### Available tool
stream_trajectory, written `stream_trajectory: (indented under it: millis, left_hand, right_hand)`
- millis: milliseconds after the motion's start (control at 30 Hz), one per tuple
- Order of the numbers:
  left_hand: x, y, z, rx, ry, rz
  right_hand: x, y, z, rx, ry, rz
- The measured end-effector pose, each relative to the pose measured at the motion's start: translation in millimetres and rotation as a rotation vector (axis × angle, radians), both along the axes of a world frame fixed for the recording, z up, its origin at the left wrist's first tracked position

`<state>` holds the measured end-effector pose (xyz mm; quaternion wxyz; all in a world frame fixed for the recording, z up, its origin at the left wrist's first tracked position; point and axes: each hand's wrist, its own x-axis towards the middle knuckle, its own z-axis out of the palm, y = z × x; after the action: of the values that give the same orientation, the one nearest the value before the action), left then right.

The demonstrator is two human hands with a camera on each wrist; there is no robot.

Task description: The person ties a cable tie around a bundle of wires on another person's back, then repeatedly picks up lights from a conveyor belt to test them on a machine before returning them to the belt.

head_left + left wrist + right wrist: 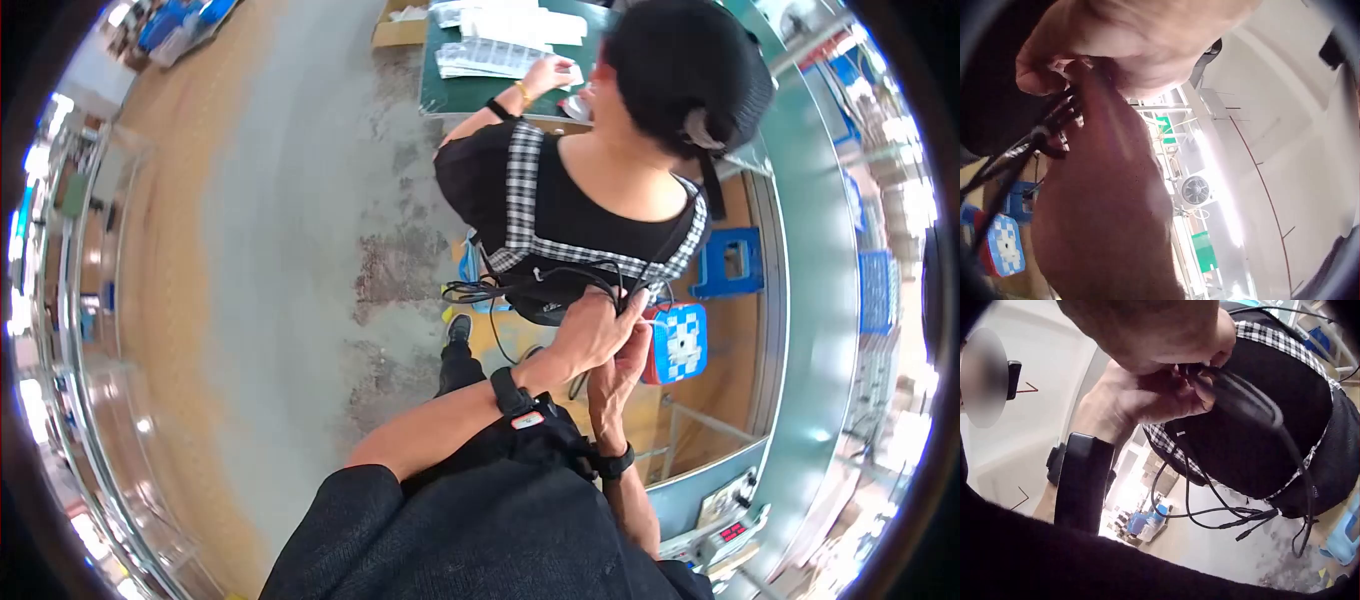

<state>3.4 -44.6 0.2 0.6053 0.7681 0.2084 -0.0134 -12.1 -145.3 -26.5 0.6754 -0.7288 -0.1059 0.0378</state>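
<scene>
Black cables hang in loops behind a seated person's back. My left hand grips the bundle, fingers curled round it, and my right hand meets it just to the right and below. In the left wrist view, cables run out from between the two touching hands. The right wrist view shows my right hand above the left hand, both pinching the cables where they meet; loose cables with connector ends dangle lower down. The exact grip point is partly hidden by the fingers.
The person in a black top with a checked collar sits close in front, at a green table with papers. A red and blue stool and a blue stool stand at the right. A metal rack lines the left.
</scene>
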Motion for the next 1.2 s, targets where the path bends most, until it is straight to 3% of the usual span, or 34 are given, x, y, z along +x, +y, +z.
stream_trajectory:
  millis: [200,400,467,500,533,600,667,767,867,1000,1100,1133,1200]
  left_hand:
    - [-1.8,5.8,-0.1,0.090,-0.071,-0.076]
    - [-15.4,24.3,8.8,-0.049,-0.108,-0.238]
    - [-48.1,19.7,-26.1,0.476,-0.584,-0.098]
    - [-67.0,25.0,-6.2,0.239,-0.468,0.118]
    - [-88.5,42.3,6.2,0.193,-0.461,0.102]
    - [-112.8,79.5,18.5,0.401,-0.433,0.220]
    - [-106.3,107.1,16.1,0.615,-0.315,0.143]
    - [-94.3,117.6,-59.5,0.746,-0.210,-0.092]
    - [-107.5,109.2,-77.2,0.401,-0.152,-0.152]
    - [-105.4,96.8,-52.7,0.598,-0.388,-0.181]
    - [-98.5,97.7,-65.6,0.240,-0.392,-0.010]
    - [-101.8,97.7,-62.6,0.160,-0.253,0.061]
    - [-102.0,77.6,-69.6,-0.077,-0.210,0.219]
  right_hand:
    - [5.7,-2.5,11.2,0.010,0.027,0.042]
    - [13.3,-9.9,-3.4,0.055,-0.009,0.049]
    - [14.9,-6.2,-5.2,0.094,0.072,-0.005]
    - [16.5,-4.6,-1.2,0.065,0.097,-0.011]
    - [15.9,-3.9,3.0,0.065,0.142,-0.008]
    - [17.0,0.4,4.2,0.077,0.103,-0.002]
    - [15.8,-0.6,12.3,0.086,0.141,0.031]
    - [19.7,-3.2,8.4,0.141,0.141,0.070]
    - [21.2,-8.9,9.0,0.234,0.233,0.037]
    - [21.7,-13.8,4.8,0.239,0.285,-0.011]
    - [24.3,-12.0,4.8,0.225,0.240,0.018]
    - [23.2,-12.5,4.7,0.232,0.236,0.028]
    - [25.0,-9.3,3.8,0.245,0.228,0.036]
